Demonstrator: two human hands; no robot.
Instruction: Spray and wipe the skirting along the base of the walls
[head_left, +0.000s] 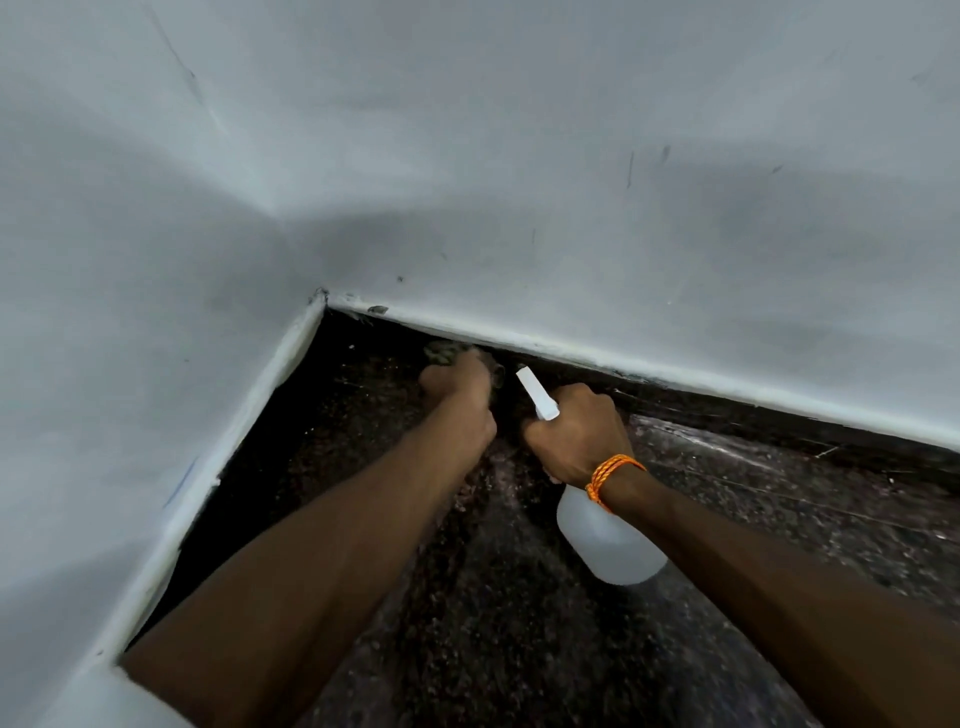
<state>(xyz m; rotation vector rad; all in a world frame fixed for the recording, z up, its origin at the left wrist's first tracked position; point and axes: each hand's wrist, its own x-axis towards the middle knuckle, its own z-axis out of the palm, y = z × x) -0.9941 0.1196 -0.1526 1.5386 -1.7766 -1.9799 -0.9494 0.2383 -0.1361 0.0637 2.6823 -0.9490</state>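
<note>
The dark skirting (727, 410) runs along the foot of the pale walls and meets in a corner at upper left. My left hand (457, 384) is closed on a greyish cloth (447, 352) and presses it against the skirting close to the corner. Just to its right, my right hand (576, 431) grips the neck of a translucent white spray bottle (610, 540). The bottle's white nozzle (535, 392) points up and left toward the skirting, and its body hangs below my wrist. An orange braided band is on that wrist.
Dark speckled stone floor (519, 597) fills the lower part of the view. Scuffed pale walls (571, 182) close off the left and the back. A white edge strip (270, 384) tops the left wall's skirting. Wet streaks show on the floor at the right.
</note>
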